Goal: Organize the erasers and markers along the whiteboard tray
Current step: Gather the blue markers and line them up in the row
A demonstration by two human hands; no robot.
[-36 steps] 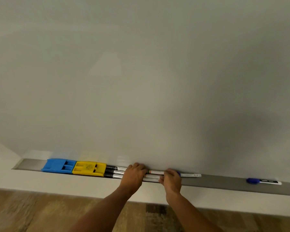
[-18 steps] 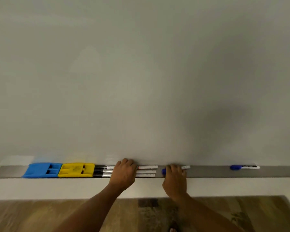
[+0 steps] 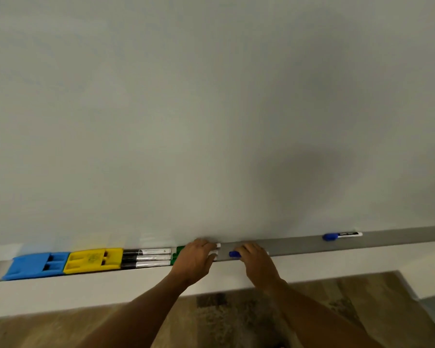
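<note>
1. Markers lie lengthwise along the whiteboard tray [image 3: 387, 238], long axes parallel to its run; the next move probably turns on sliding the blue-capped marker [image 3: 234, 254] leftward to join the group.
2. Right hand [image 3: 258, 257] rests palm-down over that marker's barrel, fingers curled; only the cap pokes out on its left. Whether it truly grips or merely presses, I cannot tell.
3. Left hand [image 3: 195, 256] lies flat on the green-capped markers [image 3: 177, 253], fingers spread loosely, white ends showing just past the fingertips.
4. Left of these sit three black-capped markers [image 3: 146, 258], then the yellow eraser [image 3: 93, 259] touching the blue eraser [image 3: 35, 266].
5. Another blue marker [image 3: 342, 235] lies well apart to the right, nearer the right hand.
6. Above is the blank whiteboard [image 3: 211, 109]; below, a pale wall strip and patterned floor [image 3: 224, 312].
</note>
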